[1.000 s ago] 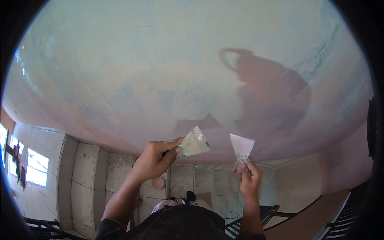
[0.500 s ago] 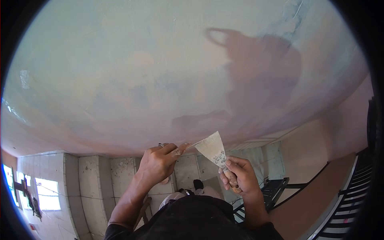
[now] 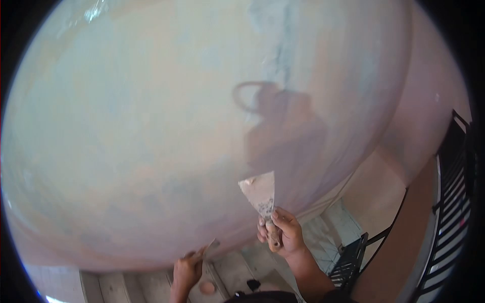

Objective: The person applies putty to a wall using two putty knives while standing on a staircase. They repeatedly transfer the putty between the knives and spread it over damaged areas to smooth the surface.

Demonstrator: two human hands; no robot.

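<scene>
Hands both busy w/ putty knives. Right hand (image 3: 283,233) wrapped tight round the wooden handle of a wide putty knife (image 3: 260,193), blade pointing up, flecked w/ putty, its top edge at or just off the wall (image 3: 151,126); can't tell if touching. Left hand (image 3: 187,270) lower, near the frame bottom, fingers closed on a second knife (image 3: 211,244); only a small bit of its blade shows, close to the wall's lower part. Hands well apart, right one higher. Wall is curved in this view, patchy pale blue-green and pink, w/ a shadow of head and arm (image 3: 283,131) just above the wide blade. Below: tiled floor (image 3: 318,237), small round pinkish container (image 3: 207,288) near the left hand. Black metal railing (image 3: 454,202) on the right side.
</scene>
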